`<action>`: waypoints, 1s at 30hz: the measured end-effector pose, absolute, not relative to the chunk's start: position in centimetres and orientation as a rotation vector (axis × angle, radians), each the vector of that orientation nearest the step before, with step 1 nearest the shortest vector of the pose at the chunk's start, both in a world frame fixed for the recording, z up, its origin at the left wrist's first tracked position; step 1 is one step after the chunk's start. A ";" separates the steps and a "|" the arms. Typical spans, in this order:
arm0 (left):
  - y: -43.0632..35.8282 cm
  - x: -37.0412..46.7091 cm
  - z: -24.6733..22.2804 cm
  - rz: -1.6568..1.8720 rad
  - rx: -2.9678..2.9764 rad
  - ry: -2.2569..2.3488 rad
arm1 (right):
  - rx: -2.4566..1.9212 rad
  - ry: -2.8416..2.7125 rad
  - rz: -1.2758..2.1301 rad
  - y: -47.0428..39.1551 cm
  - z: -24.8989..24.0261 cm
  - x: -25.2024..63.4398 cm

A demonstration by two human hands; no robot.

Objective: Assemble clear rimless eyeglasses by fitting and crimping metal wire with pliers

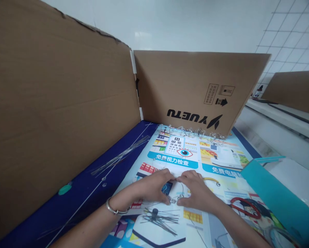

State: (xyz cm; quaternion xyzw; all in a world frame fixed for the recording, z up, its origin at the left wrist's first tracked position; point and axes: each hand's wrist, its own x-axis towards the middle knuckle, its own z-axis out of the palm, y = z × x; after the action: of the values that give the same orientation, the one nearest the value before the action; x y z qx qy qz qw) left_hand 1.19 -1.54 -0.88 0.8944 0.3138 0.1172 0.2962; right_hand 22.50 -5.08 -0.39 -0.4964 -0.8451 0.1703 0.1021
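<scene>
My left hand (157, 187) and my right hand (193, 193) meet over the printed sheet, fingers curled and pinching. Between them is a thin wire (182, 188) bent into a loop, with several clear beads (173, 200) on its near side. Thumbs sit close to the beads; the fingertips at the far side nearly touch and partly hide the wire. Just in front of my hands lies a loose pile of thin wires (167, 223) with a small dark cylinder (155, 213) on it.
Cardboard panels (66, 96) stand at the left and back (170, 82). Clear beaded pieces (196, 131) line the back panel's foot. Wire bundles (122, 155) and loose beads (104, 182) lie left. A yellow curved piece (211, 179), a red loop (247, 206) and a teal box (278, 196) are right.
</scene>
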 end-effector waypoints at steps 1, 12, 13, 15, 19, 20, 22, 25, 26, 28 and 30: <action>-1.5 1.2 -1.0 0.313 2.376 0.838 | -1.468 -2.495 0.502 -5.1 -0.4 22.5; -1.0 0.6 -0.1 0.308 2.356 0.763 | -1.371 -2.506 0.487 -5.2 -0.3 22.9; -0.8 0.4 -0.1 0.294 2.354 0.749 | -1.349 -2.517 0.492 -5.2 -0.2 22.9; -0.5 0.3 -0.3 0.261 2.351 0.720 | -1.318 -2.537 0.499 -5.1 -0.1 23.0; -0.2 0.3 -0.5 0.257 2.342 0.670 | -1.316 -2.553 0.487 -5.0 0.0 23.0; -0.2 0.3 -0.5 0.256 2.345 0.658 | -1.315 -2.557 0.483 -5.0 0.0 23.0; -0.3 0.5 -0.4 0.255 2.356 0.644 | -1.308 -2.565 0.469 -5.0 -0.1 22.9; -0.5 0.6 -0.2 0.277 2.389 0.657 | -1.301 -2.565 0.445 -4.8 -0.2 23.0; -0.5 0.7 -0.1 0.286 2.401 0.659 | -1.304 -2.560 0.435 -4.8 -0.3 23.0; -0.7 0.9 0.0 0.307 2.429 0.649 | -1.317 -2.551 0.406 -4.7 -0.3 23.0; -0.8 1.1 0.0 0.322 2.458 0.624 | -1.336 -2.549 0.368 -4.7 -0.2 23.0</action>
State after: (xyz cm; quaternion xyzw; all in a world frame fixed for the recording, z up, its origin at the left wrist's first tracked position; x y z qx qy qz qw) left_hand 1.09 -0.84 0.05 0.9206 0.2338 0.1206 0.2885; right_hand 22.95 -4.66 -0.22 -0.4572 -0.8723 0.1259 0.1196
